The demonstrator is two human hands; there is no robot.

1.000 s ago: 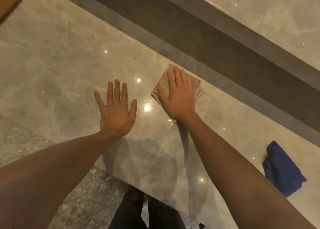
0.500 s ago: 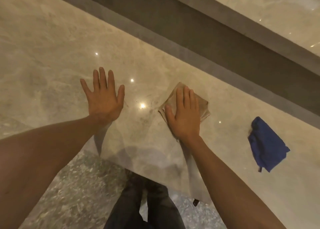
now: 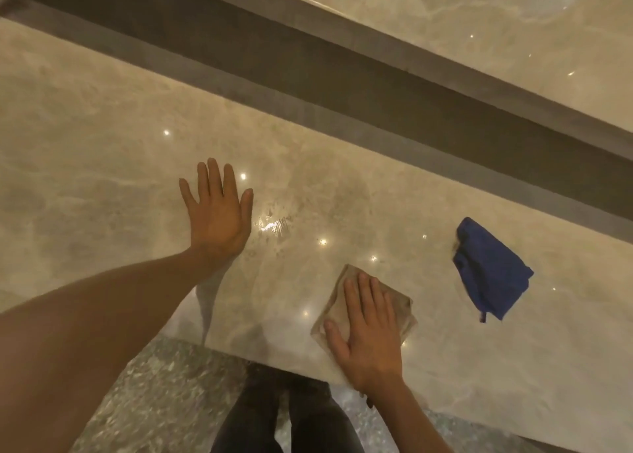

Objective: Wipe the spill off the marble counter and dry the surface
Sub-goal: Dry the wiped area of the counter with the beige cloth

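A glossy beige marble counter (image 3: pixel 102 151) fills the view. My right hand (image 3: pixel 368 332) lies flat, fingers together, pressing a folded tan cloth (image 3: pixel 400 307) onto the counter close to its near edge. My left hand (image 3: pixel 217 218) rests palm-down and spread on the bare marble to the left, holding nothing. Between the hands a wet, streaky sheen (image 3: pixel 274 224) glints on the stone. A crumpled blue cloth (image 3: pixel 489 269) lies to the right of the tan cloth, untouched.
A dark grey recessed band (image 3: pixel 342 75) runs diagonally behind the counter, with a higher marble ledge (image 3: pixel 445 17) beyond it. Below the near edge are a speckled floor (image 3: pixel 154 401) and my dark trousers (image 3: pixel 284 415).
My right hand has dragged the tan cloth back from near the far band toward the counter's near edge, leaving wet streaks. My left hand stays flat on the marble.
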